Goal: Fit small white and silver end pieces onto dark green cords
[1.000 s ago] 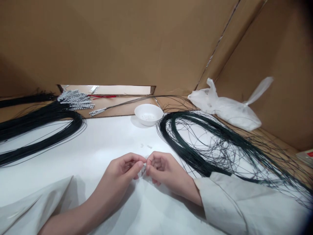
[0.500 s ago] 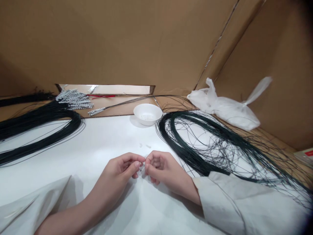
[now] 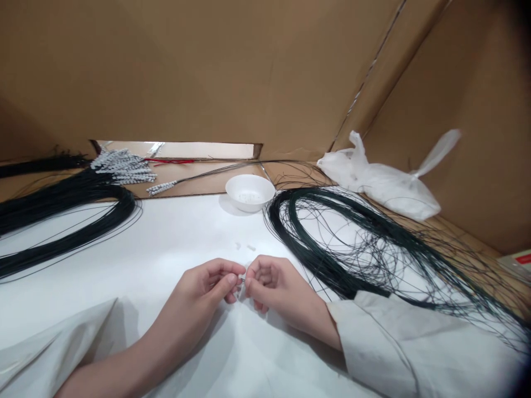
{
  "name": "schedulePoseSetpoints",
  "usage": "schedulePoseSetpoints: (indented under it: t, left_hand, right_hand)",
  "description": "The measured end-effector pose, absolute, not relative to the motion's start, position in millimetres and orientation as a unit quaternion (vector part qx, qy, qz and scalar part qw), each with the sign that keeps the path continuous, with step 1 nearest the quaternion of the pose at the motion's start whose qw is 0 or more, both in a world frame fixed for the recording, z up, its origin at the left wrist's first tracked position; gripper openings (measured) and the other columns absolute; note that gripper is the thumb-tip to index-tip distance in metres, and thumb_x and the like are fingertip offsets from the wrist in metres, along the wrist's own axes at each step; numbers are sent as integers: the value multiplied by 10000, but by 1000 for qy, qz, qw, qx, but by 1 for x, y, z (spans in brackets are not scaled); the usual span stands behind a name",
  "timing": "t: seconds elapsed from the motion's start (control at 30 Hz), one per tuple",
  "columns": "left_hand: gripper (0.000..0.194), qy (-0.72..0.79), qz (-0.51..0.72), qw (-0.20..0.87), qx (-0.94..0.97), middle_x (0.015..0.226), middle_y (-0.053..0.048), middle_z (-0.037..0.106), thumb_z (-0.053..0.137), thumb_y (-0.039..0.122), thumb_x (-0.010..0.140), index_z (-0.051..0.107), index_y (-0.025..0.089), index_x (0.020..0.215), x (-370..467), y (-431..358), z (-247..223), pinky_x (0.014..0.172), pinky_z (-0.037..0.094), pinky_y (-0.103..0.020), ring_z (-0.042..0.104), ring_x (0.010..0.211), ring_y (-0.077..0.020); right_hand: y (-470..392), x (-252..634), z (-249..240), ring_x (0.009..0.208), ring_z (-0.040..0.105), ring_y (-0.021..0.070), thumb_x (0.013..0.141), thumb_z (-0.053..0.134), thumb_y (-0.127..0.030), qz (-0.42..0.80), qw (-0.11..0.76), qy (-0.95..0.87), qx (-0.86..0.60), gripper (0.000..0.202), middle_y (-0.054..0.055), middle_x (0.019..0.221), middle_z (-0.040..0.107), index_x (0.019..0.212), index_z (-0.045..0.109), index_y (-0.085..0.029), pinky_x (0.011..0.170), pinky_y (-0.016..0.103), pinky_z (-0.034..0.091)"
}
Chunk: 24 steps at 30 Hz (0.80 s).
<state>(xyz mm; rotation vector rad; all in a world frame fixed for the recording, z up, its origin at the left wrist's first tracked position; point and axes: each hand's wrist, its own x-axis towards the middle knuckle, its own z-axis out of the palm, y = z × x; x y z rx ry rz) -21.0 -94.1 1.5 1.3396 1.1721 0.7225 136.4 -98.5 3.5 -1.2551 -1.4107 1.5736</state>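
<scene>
My left hand [image 3: 211, 284] and my right hand [image 3: 271, 284] meet low over the white tabletop, fingertips nearly touching. Each is closed in a pinch, thumb against forefinger. A short bit of thin dark cord [image 3: 243, 280] shows in the small gap between them; the fingers cover the rest. Something small and whitish is under the left fingertips, too small to name. Just beyond the hands lie two little white pieces [image 3: 251, 247]. Farther back stands a white bowl [image 3: 250, 205] with small white bits at its bottom.
A looped bundle of dark cords [image 3: 332, 257] spreads on the right, partly under my right sleeve. Another dark bundle [image 3: 120, 207] lies left, near white-beaded ends [image 3: 122, 167]. A knotted white plastic bag [image 3: 398, 190] rests at back right. Cardboard walls [image 3: 186, 72] enclose the table.
The view has shifted very slightly. Both hands stay in the same pinch at the same place, with only a tiny movement at the fingertips.
</scene>
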Motion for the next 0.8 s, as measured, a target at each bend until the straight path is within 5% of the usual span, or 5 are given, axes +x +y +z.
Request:
schedulePoseSetpoints:
  t: [0.8]
  left_hand:
    - [178, 512, 299, 577, 562, 601, 14, 545, 519, 290, 775, 636, 172, 839, -20, -94, 1, 576, 363, -220, 483, 580, -117]
  right_hand:
    - [-99, 136, 3, 432, 476, 60, 689, 522, -123, 602, 331, -528, -500, 32, -28, 519, 513, 664, 506, -137, 424, 177, 388]
